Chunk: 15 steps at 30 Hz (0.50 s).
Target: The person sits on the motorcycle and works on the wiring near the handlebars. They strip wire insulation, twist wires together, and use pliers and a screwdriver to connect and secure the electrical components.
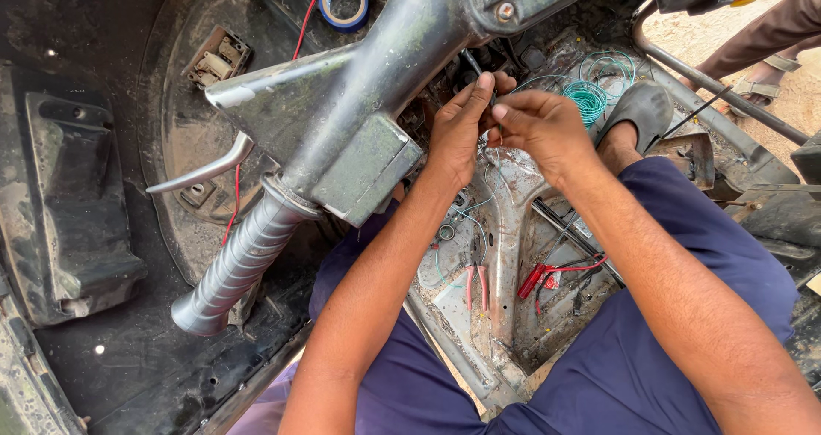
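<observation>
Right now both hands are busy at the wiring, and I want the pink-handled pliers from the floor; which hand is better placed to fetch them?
Probably the left hand. The pliers lie on the floor almost directly below the left forearm, while the right hand would have to cross over. Both hands pinch the thin wire, so one must let go.

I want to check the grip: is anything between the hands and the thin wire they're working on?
Nothing visible. The left hand and right hand already pinch the wire at their fingertips, just right of the handlebar.
</observation>
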Motion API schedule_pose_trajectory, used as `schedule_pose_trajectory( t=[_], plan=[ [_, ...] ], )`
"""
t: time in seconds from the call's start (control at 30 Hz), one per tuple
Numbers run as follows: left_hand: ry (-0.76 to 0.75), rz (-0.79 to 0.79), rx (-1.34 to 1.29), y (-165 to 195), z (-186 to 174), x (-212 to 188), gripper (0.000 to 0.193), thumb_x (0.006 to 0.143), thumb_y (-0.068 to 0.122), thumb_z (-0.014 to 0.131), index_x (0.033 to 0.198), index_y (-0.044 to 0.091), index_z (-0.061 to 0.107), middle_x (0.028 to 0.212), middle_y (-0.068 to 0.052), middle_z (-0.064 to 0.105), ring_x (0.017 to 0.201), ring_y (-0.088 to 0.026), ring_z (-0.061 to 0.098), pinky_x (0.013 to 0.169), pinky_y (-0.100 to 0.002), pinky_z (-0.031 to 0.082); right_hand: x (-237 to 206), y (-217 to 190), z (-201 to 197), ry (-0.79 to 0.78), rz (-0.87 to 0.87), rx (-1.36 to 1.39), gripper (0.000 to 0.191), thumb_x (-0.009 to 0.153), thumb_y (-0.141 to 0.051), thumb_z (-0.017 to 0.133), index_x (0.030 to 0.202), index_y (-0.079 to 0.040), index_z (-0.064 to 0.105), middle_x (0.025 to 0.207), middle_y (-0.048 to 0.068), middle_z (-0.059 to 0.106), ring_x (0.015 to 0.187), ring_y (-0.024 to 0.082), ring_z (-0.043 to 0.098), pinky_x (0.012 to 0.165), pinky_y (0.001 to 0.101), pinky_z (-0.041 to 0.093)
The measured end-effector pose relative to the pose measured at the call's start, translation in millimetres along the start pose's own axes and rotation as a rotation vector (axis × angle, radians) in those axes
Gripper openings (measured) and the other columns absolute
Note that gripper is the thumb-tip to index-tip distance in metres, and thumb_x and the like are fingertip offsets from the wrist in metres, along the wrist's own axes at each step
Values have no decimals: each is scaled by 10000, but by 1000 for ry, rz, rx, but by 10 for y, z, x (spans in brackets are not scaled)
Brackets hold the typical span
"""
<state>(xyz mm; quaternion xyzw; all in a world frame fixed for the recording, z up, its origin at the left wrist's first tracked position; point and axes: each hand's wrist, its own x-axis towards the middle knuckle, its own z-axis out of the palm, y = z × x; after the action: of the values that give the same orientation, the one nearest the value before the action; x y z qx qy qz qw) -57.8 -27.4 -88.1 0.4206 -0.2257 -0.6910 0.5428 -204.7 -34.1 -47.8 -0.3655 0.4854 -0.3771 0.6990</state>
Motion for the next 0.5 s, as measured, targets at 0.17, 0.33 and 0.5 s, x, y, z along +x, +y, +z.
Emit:
schedule_pose_trajectory(
  t=[0.17, 0.33, 0.5],
  plan=[
    [-52, 16, 60, 90, 20, -11, 441, 1014, 449, 586, 1201, 77, 732, 1117, -71, 768, 936, -114, 702, 795, -296, 556, -54, 78, 64, 13, -11, 102, 172, 988, -106, 703, 1092, 30, 683, 936, 71, 717, 764, 146, 690, 690, 317, 620],
    [-142, 121, 132, 70, -25, 31, 505, 1049, 482, 524, 1190, 40, 724, 1115, -86, 768, 974, -136, 735, 839, -289, 597, -169, 70, 83, 73, -109, 55, 165, 982, -92, 707, 1094, 25, 677, 933, 79, 718, 770, 136, 694, 709, 299, 621],
    [122, 85, 279, -73, -47, 24, 424, 1077, 340, 643, 1096, -72, 740, 927, -139, 713, 810, -167, 653, 703, -309, 535, -177, 188, 164, 112, -243, -94, 129, 976, -35, 703, 1081, 37, 685, 946, 87, 725, 764, 125, 682, 694, 278, 600]
  ],
)
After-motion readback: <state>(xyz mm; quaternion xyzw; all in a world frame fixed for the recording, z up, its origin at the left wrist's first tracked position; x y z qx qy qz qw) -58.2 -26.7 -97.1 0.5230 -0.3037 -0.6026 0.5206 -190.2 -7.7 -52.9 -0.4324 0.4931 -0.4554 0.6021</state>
